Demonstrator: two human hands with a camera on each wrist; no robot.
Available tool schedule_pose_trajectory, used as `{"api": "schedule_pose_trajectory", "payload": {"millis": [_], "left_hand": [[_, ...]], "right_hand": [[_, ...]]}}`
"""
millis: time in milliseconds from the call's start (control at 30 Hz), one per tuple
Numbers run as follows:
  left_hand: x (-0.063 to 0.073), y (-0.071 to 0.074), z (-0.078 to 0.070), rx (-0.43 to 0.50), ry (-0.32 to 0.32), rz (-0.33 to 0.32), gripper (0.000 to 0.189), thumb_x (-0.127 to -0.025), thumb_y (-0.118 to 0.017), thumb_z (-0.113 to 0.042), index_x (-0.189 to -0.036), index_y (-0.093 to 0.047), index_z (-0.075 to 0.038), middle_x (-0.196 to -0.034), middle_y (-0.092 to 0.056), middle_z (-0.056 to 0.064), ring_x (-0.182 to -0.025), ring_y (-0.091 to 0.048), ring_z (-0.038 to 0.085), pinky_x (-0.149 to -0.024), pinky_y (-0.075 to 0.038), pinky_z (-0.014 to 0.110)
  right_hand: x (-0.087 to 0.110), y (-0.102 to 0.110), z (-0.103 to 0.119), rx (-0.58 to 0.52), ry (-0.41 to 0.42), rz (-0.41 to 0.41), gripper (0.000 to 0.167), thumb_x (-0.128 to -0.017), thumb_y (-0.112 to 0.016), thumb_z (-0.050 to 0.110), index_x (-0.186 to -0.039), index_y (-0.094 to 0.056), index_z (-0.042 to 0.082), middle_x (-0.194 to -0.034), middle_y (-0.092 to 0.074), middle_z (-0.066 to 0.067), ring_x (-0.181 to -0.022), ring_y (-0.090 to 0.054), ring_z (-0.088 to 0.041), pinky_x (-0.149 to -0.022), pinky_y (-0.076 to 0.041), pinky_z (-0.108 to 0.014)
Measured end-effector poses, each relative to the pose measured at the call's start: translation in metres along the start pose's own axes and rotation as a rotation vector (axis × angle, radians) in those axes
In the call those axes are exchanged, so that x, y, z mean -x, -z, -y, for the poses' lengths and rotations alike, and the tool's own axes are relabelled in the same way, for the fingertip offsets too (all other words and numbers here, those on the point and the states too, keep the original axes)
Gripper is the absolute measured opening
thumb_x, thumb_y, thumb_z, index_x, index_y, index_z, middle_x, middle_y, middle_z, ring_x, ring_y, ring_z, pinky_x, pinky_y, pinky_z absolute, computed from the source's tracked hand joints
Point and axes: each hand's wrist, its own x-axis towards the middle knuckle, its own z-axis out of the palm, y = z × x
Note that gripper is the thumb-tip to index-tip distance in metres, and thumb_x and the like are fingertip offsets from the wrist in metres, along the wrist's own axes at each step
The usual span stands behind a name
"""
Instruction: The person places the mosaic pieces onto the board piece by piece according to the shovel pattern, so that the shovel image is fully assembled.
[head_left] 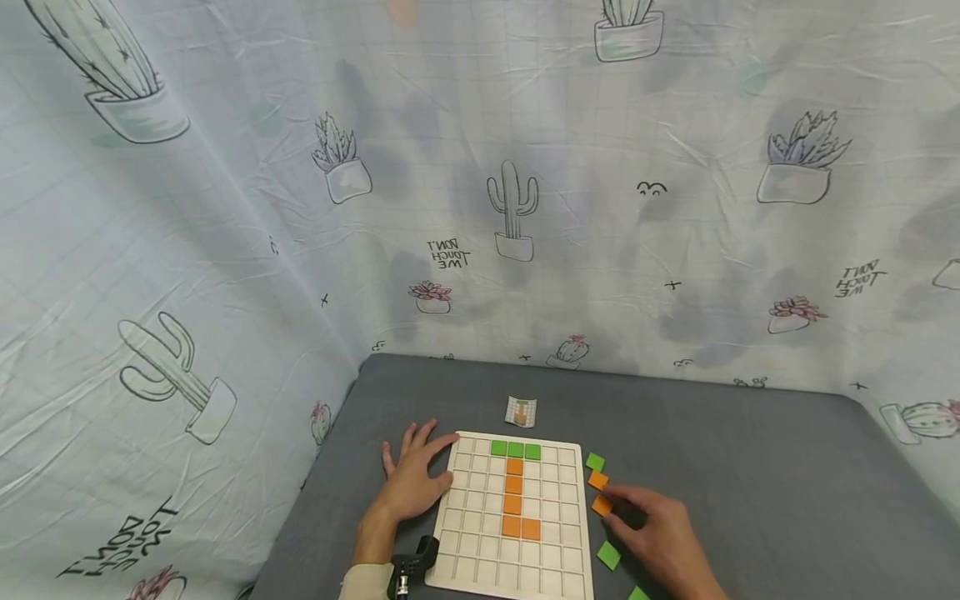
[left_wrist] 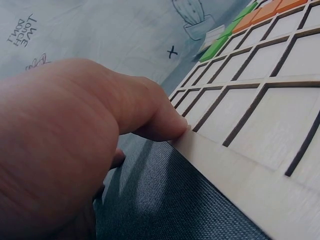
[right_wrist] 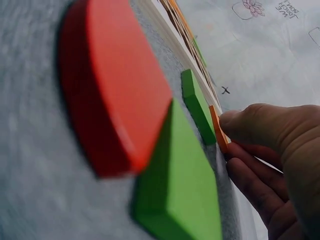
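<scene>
A pale wooden grid board [head_left: 468, 546] lies on the grey table. Set in its cells are a row of green tiles [head_left: 515, 450] near the far edge, and below them a column of orange tiles [head_left: 513, 484] with one more beside its lowest. At the board's far left, my left hand [head_left: 414, 483] rests with fingers spread, its thumb touching the rim in the left wrist view. My right hand [head_left: 663, 533], just right of the board, pinches an orange square tile [right_wrist: 218, 130] between thumb and fingers, low at the table.
Beside the board's right edge lie another loose orange tile [head_left: 597, 480] and several green tiles [head_left: 609, 555]. A red block with a curved side [right_wrist: 122, 85] fills much of the right wrist view. Beyond the board sits a small pattern card [head_left: 521, 412]. Printed cloth [head_left: 585, 208] hangs behind the table.
</scene>
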Motion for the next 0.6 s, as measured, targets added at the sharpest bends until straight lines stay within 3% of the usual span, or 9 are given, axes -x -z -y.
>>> {"api": "schedule_pose_trajectory", "payload": {"millis": [600], "left_hand": [[-0.0003,-0.0004,-0.0006,0.000,-0.006,-0.002,0.059,-0.089,-0.074,-0.008,-0.147,-0.070,-0.017,-0.173,-0.038,0.025,-0.165,-0.015,0.056,-0.121,0.014,0.083]], "right_hand": [[-0.0023,-0.0038,0.0009,-0.008,-0.023,0.037,0.035,-0.082,-0.093,0.004,-0.112,-0.085,0.020,-0.106,-0.082,0.007,-0.092,-0.077,-0.010,-0.085,-0.066,-0.037]]}}
